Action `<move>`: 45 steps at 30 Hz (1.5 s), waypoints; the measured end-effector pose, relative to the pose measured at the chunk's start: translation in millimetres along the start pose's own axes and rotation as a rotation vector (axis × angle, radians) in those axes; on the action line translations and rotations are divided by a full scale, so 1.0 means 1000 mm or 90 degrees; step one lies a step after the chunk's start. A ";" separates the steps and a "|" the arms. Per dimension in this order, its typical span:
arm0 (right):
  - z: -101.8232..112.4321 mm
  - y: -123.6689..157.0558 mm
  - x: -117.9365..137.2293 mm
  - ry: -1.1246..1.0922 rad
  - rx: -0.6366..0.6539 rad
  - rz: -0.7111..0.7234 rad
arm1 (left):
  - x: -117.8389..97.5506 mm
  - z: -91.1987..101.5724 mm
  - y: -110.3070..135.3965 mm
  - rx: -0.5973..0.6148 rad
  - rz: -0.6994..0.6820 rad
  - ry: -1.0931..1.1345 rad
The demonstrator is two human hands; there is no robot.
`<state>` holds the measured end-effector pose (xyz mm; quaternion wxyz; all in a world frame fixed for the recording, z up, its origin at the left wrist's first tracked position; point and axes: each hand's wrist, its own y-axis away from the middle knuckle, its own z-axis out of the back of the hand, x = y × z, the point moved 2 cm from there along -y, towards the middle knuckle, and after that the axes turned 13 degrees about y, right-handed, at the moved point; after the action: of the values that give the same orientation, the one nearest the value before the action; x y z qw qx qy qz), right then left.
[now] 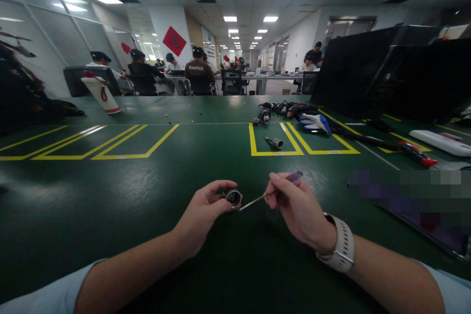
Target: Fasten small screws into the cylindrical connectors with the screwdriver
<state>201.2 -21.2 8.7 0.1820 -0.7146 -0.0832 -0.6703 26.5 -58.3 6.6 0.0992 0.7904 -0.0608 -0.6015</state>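
My left hand point(209, 206) pinches a small round metal part point(233, 198) between thumb and fingers, its dark hollow face turned toward me. In my right hand point(290, 201) is a screwdriver point(253, 202) with a purple handle and a thin metal shaft, its fingers closed round it. The shaft points down and left, with its tip close to the lower right edge of the round part; whether they touch, I cannot tell. Farther back, a metal cylindrical part with a thin pointed end point(274, 143) lies inside a yellow taped outline point(253, 144).
The green table point(147, 196) carries more yellow outlines. Behind are cabled metal parts point(265, 115), a blue-white glove point(314, 123) and a red-black handled tool point(417, 153). A phone-like device point(430, 230) lies right, a cup point(103, 92) far left, and dark monitors point(368, 68) at the right.
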 end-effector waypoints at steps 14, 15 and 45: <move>-0.013 0.020 0.022 0.448 0.053 0.442 | -0.001 -0.003 0.004 0.021 -0.061 -0.025; -0.013 0.020 0.022 0.454 0.053 0.449 | -0.001 -0.003 0.004 0.021 -0.065 -0.027; -0.017 0.026 0.020 0.557 0.076 0.548 | -0.005 -0.009 0.006 -0.003 -0.125 -0.120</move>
<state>196.2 -54.1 24.8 0.4933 -0.3314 0.2576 -0.7619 33.8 -61.9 15.3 0.0356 0.7322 0.0089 -0.6801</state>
